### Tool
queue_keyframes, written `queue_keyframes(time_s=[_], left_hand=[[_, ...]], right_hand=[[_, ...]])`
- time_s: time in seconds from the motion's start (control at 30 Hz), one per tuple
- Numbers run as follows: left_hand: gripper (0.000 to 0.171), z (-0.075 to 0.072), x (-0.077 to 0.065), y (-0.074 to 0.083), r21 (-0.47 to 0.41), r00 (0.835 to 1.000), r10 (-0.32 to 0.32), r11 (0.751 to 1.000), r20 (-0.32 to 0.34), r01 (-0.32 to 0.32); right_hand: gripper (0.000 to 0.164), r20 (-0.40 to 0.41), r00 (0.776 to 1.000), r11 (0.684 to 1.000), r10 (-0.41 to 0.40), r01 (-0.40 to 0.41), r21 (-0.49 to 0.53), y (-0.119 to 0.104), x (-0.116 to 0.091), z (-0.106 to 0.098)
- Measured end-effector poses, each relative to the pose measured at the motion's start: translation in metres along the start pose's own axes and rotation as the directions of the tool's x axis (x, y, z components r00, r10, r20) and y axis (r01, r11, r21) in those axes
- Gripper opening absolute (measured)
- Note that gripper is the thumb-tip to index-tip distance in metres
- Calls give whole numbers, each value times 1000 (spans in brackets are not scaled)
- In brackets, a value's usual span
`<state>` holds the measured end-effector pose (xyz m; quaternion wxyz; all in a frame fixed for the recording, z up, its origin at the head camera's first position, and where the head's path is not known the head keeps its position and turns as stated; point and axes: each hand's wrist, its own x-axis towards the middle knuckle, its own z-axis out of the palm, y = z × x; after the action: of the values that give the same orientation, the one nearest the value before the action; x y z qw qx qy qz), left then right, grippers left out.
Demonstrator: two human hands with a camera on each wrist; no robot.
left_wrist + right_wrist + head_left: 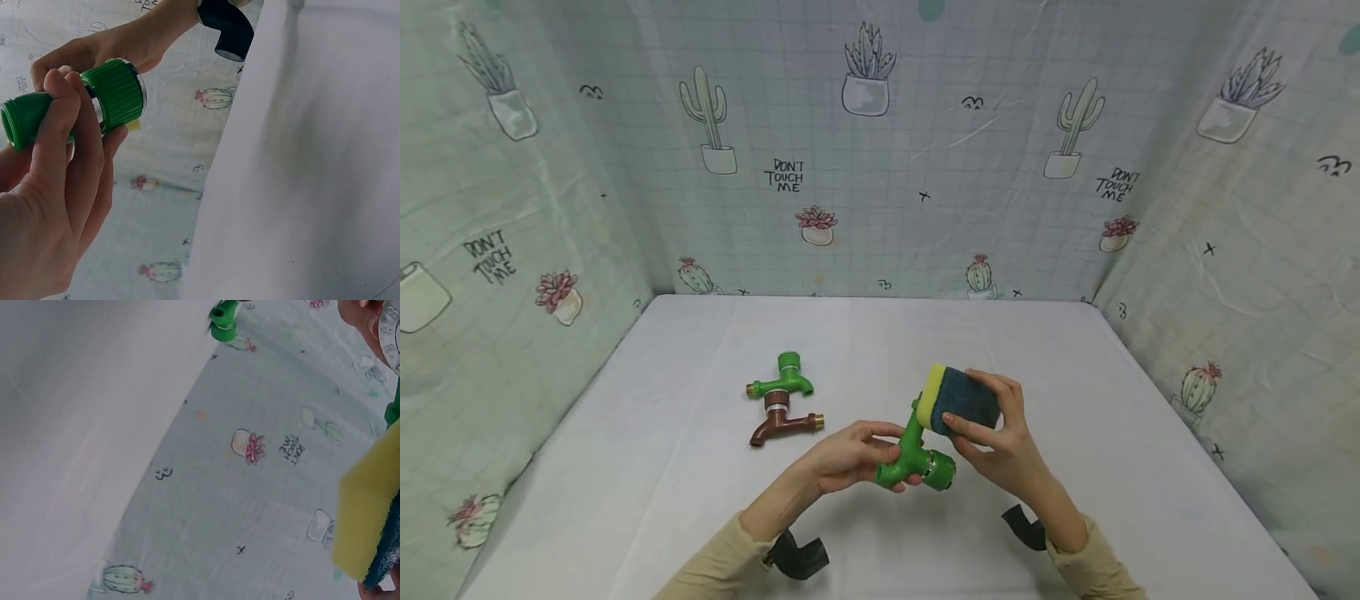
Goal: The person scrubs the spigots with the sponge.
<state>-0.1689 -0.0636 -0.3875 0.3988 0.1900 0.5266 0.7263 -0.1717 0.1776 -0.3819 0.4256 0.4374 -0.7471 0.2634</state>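
My left hand grips a green tap by its body, held up over the front half of the table. In the left wrist view the fingers of that hand wrap around the tap, its ribbed round knob pointing away from the palm. My right hand pinches a sponge between thumb and fingers, dark scouring side toward the palm. The sponge's yellow side faces the tap, right at its upper end in the head view.
Left of my hands, another green tap and a brown tap lie close together on the white table. Black wrist mounts show beside both forearms. Patterned cloth walls stand around the back and sides.
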Motion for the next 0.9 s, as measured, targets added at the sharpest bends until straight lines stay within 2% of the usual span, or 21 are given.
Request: queue_keyframes(time_s=[0.17, 0.27, 0.4, 0.53, 0.73, 0.9], left_hand=[[45, -1, -2, -2, -11, 1000, -16, 1000, -24, 16], [42, 0, -3, -2, -25, 996, -9, 1000, -84, 7], [39, -1, -3, -2, -8, 984, 33, 999, -173, -35], [40, -3, -4, 0, 28, 973, 75, 997, -220, -70], [41, 0, -3, 0, 14, 953, 99, 995, -287, -99], [46, -2, -1, 0, -40, 947, 93, 993, -308, -110]], right_hand=[[22, -14, 998, 997, 66, -66, 35, 4, -4, -2], [23, -3, 994, 993, 111, -111, 48, 4, -5, -5], [26, 100, 983, 986, 151, -157, 49, 0, -9, -9], [27, 216, 963, 983, 161, -177, 54, -6, -10, -11], [26, 282, 951, 989, 128, -144, 36, -17, -8, -9], [26, 279, 959, 998, 56, -62, 12, -24, -9, -7]])
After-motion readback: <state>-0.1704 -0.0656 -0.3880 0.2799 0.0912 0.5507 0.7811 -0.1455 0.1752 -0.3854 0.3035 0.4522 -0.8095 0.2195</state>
